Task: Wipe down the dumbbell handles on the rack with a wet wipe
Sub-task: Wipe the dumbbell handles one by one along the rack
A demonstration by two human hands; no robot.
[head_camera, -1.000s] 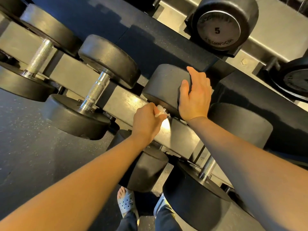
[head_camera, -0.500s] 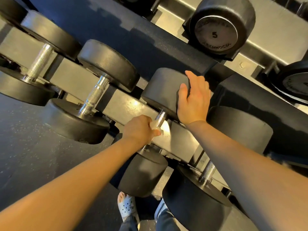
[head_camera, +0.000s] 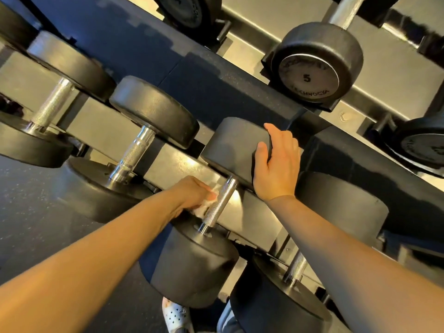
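left hand (head_camera: pixel 192 192) bunched round the limp white wet wipe (head_camera: pixel 203 208), against the knurled chrome dumbbell handle (head_camera: pixel 219 203) on the grey steel rack (head_camera: pixel 108 127). right hand (head_camera: pixel 276 169) flat on its heavy black rubber head (head_camera: pixel 230 143). knurling likely snags, so wrap around.

Dark speckled rubber floor (head_camera: pixel 28 212) fills lower left. White perforated clog (head_camera: pixel 176 317) at bottom edge, standing on the floor. Grey-blue trouser leg (head_camera: pixel 227 320) just right of clog, cut off by frame edge.

knurled chrome handle (head_camera: pixel 217 205), crumpled white wipe (head_camera: pixel 200 209) alongside
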